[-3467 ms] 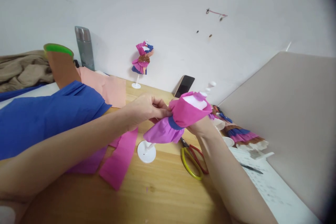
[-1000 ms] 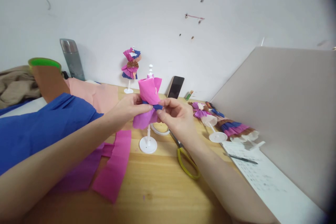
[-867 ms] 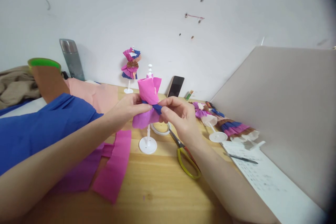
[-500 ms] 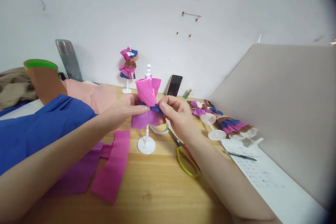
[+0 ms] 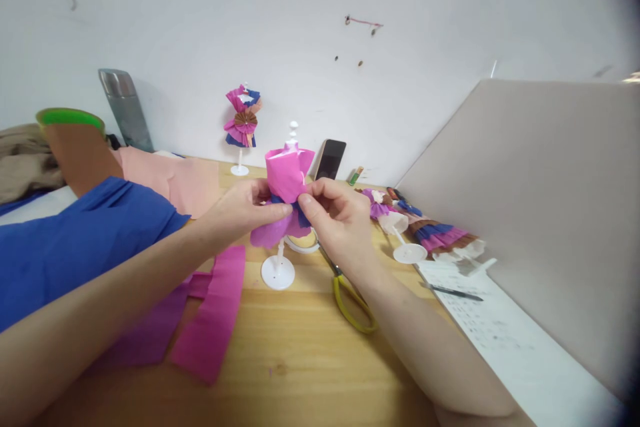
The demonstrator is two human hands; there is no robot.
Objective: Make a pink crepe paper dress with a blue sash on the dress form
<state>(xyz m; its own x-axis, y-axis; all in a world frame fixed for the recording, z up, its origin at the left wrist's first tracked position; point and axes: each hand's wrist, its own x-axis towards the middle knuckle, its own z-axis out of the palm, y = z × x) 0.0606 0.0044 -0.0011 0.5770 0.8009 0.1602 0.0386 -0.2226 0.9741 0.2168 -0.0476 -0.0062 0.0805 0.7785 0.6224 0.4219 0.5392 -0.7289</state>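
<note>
In front of me a miniature dress form (image 5: pixel 278 272) on a white stand leans slightly to the right. It wears a pink crepe paper top (image 5: pixel 284 172) and a purple crepe paper skirt (image 5: pixel 267 232). A blue crepe paper strip (image 5: pixel 303 219) lies around its waist. My left hand (image 5: pixel 250 205) is closed on the form at the waist, thumb in front and fingertips hidden behind. My right hand (image 5: pixel 340 213) pinches the blue strip at the right side of the waist, thumb and forefinger together.
Yellow-handled scissors (image 5: pixel 345 310) and a tape roll (image 5: pixel 303 248) lie behind my right hand. Pink strips (image 5: pixel 213 320) and blue crepe paper (image 5: pixel 100 233) spread leftward. A dressed form (image 5: pixel 245 120), phone (image 5: pixel 331 160), lying dressed forms (image 5: pixel 410 253) and written paper (image 5: pixel 475 320) surround the workspace.
The dress form's top has tipped to the right and turned a little. My right hand has drawn the blue strip in closer against the waist; my left hand keeps its hold.
</note>
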